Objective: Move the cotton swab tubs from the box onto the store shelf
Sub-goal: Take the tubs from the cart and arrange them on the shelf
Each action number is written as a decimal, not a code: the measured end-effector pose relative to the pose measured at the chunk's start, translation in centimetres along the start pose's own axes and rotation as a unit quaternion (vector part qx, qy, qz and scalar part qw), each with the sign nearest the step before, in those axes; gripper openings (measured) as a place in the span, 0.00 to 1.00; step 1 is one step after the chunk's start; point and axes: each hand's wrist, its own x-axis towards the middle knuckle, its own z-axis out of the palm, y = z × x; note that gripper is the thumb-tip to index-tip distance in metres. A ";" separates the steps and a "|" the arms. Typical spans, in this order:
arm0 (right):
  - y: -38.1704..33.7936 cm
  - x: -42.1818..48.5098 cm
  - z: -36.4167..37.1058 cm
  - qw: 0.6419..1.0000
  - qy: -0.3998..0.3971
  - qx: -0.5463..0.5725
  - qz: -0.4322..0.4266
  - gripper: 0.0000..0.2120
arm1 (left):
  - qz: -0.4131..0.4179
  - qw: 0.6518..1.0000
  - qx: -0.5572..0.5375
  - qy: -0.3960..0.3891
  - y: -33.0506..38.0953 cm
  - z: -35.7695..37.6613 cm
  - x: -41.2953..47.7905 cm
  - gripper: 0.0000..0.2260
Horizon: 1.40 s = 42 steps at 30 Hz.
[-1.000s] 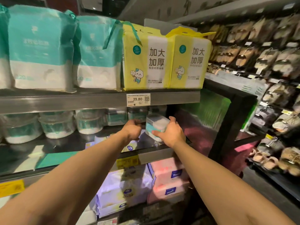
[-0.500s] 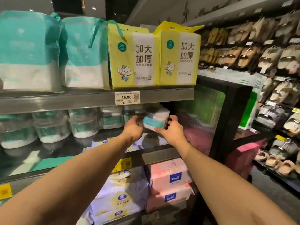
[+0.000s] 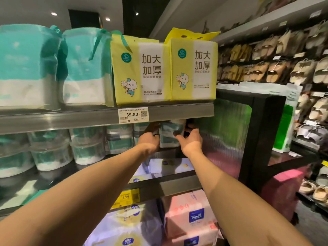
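A clear cotton swab tub [image 3: 171, 128] with a teal label is deep in the middle shelf [image 3: 179, 185], just under the upper shelf's lip. It sits on top of another tub [image 3: 168, 141]. My left hand [image 3: 150, 139] curls round its left side. My right hand [image 3: 190, 141] wraps its right side, thumb in front. Several more tubs [image 3: 53, 153] stand stacked in rows to the left on the same shelf. The box is out of view.
Yellow tissue packs [image 3: 140, 71] and teal packs [image 3: 30, 68] fill the upper shelf [image 3: 71, 119], which hangs low over the tubs. A black-framed panel [image 3: 257, 132] closes the shelf's right end. Tissue packs [image 3: 191, 217] sit below; slippers [image 3: 301, 71] line the right wall.
Both hands have carried the tub up and further back into the shelf, from near the front edge to the top of another tub at the rear.
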 end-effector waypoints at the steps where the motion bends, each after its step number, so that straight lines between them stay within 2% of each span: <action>1: 0.1 0.3 -0.1 1.000 0.003 0.005 0.004 0.28 | 0.007 1.000 0.004 -0.002 0.1 0.2 0.1 0.17; 8: 1.4 2.4 0.1 1.000 -0.004 0.021 -0.022 0.16 | 0.047 0.999 0.017 -0.009 0.9 1.6 0.4 0.17; 13: 0.9 2.7 0.9 0.998 -0.033 0.033 -0.041 0.26 | 0.090 0.995 0.028 -0.017 0.6 1.4 1.1 0.24; 16: 1.0 3.3 1.3 0.998 -0.039 0.032 -0.032 0.22 | 0.098 0.994 0.044 -0.025 0.6 1.1 1.9 0.22; 19: 1.0 3.6 1.7 0.998 -0.049 0.023 -0.038 0.21 | 0.065 0.995 0.045 -0.057 0.6 1.4 2.1 0.20; 21: 0.9 3.6 1.9 0.998 -0.044 0.022 -0.043 0.21 | 0.079 0.996 -0.001 -0.042 0.5 2.0 1.8 0.23; 23: 0.9 3.4 2.3 0.999 -0.037 0.019 -0.033 0.22 | 0.089 0.995 -0.051 0.004 0.2 2.6 1.7 0.24; 26: 0.6 2.3 2.0 1.000 -0.025 0.001 -0.005 0.20 | 0.069 0.997 -0.029 0.037 0.4 3.1 1.2 0.16; 28: 0.2 1.7 1.4 1.000 -0.010 -0.014 0.026 0.15 | 0.057 0.998 -0.028 0.024 1.0 2.9 1.0 0.15; 32: -0.6 -1.1 -0.2 0.999 0.018 -0.010 0.040 0.09 | 0.013 0.998 0.034 -0.046 2.1 2.9 0.3 0.19; 36: -1.3 -4.9 -2.9 0.993 0.078 -0.033 0.084 0.10 | 0.010 0.996 -0.038 -0.085 3.1 3.1 -1.7 0.14; 38: -1.4 -6.8 -3.9 0.992 0.082 -0.053 0.080 0.09 | 0.030 0.992 -0.079 -0.092 3.1 3.0 -3.2 0.13; 42: -1.3 -12.6 -6.3 0.980 0.138 -0.077 0.122 0.10 | 0.097 0.981 -0.077 -0.148 2.7 2.9 -7.3 0.11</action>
